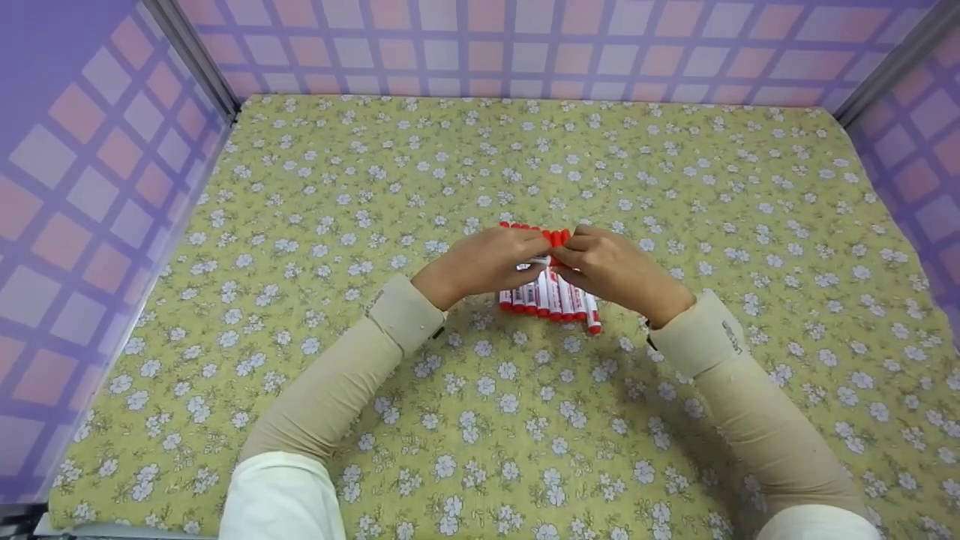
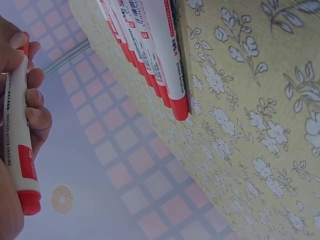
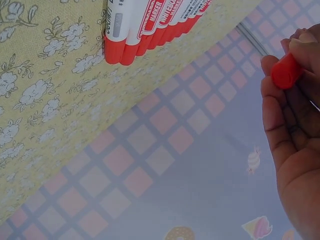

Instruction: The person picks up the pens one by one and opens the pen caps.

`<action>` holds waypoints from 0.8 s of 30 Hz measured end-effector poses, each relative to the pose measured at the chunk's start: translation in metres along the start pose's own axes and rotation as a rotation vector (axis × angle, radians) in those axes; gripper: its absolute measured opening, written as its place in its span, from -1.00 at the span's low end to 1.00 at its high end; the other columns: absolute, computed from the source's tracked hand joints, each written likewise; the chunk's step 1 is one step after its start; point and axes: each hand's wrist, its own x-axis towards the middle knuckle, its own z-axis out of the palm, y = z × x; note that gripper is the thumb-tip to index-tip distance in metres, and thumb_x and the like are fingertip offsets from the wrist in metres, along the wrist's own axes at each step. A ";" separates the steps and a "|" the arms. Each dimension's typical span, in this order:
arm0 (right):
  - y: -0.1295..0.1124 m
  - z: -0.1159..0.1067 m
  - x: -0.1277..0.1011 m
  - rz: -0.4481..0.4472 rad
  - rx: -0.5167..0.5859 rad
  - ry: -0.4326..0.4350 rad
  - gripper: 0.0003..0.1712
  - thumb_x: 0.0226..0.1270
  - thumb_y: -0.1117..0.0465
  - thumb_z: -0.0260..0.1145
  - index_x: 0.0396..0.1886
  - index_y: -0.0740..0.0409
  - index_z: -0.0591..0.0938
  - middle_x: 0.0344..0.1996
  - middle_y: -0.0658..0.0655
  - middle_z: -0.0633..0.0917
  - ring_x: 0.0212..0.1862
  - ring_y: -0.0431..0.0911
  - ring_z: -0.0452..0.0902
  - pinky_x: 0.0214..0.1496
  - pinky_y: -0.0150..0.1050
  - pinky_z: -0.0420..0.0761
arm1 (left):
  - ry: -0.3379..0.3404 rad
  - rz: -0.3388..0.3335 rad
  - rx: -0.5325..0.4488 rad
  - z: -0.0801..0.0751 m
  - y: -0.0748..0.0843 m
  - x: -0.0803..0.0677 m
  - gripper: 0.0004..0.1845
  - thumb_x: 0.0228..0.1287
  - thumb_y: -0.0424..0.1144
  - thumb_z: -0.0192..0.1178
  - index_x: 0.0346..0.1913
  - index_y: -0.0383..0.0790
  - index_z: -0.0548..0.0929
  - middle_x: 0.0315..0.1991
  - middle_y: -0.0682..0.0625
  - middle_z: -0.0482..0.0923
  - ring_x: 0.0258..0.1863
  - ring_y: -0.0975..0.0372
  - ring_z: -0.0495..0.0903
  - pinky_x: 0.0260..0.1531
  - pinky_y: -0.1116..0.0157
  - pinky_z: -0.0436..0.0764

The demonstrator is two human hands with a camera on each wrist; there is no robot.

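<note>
Head view shows both hands, left hand (image 1: 487, 262) and right hand (image 1: 611, 266), grasping one red marker (image 1: 556, 238) above the marker row (image 1: 551, 296) at desk (image 1: 480, 420) centre, its cap seemingly still on.

- The counter (image 1: 525, 420) is covered edge to edge by a yellow-green cloth printed with small white flowers and thin grey stems.
- A back wall (image 1: 525, 45) stands along the far edge of the counter, patterned in a purple grid with pink and pale lilac squares.
- The left wall (image 1: 82, 225) and right wall (image 1: 930, 165) carry the same grid and close the counter in on both sides.
- Grey metal posts (image 1: 191, 56) run up the two far corners where the walls meet.
- In the wrist views, small printed sweets, among them a ring doughnut (image 2: 62, 199), dot a plain lilac panel.
- The light is soft and even, with faint shadows on the cloth.
</note>
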 end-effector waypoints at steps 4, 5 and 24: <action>0.000 -0.002 0.000 0.004 -0.003 -0.009 -0.80 0.26 0.32 0.34 -0.15 0.33 0.71 -0.45 0.20 0.69 -0.44 -0.05 0.49 -0.33 -0.25 0.62 | 0.003 0.000 -0.033 -0.001 0.000 0.000 -0.83 0.39 -0.28 0.09 -0.10 -0.28 0.61 -0.20 -0.10 0.65 -0.39 0.17 0.55 -0.27 0.29 0.59; 0.000 -0.002 0.000 0.006 -0.005 -0.010 -0.79 0.26 0.32 0.33 -0.14 0.33 0.71 -0.46 0.19 0.67 -0.44 -0.06 0.49 -0.34 -0.25 0.61 | 0.004 -0.001 -0.043 -0.001 0.000 0.000 -0.83 0.40 -0.28 0.08 -0.11 -0.28 0.61 -0.21 -0.10 0.65 -0.41 0.17 0.54 -0.29 0.29 0.58; 0.001 -0.001 0.000 -0.098 -0.196 0.096 -0.77 0.25 0.34 0.34 -0.11 0.33 0.70 -0.55 0.16 0.65 -0.49 -0.08 0.38 -0.44 -0.31 0.50 | 0.042 -0.033 -0.165 0.000 -0.002 0.002 -0.80 0.42 -0.27 0.06 -0.08 -0.27 0.64 -0.21 -0.07 0.65 -0.38 0.21 0.57 -0.28 0.33 0.57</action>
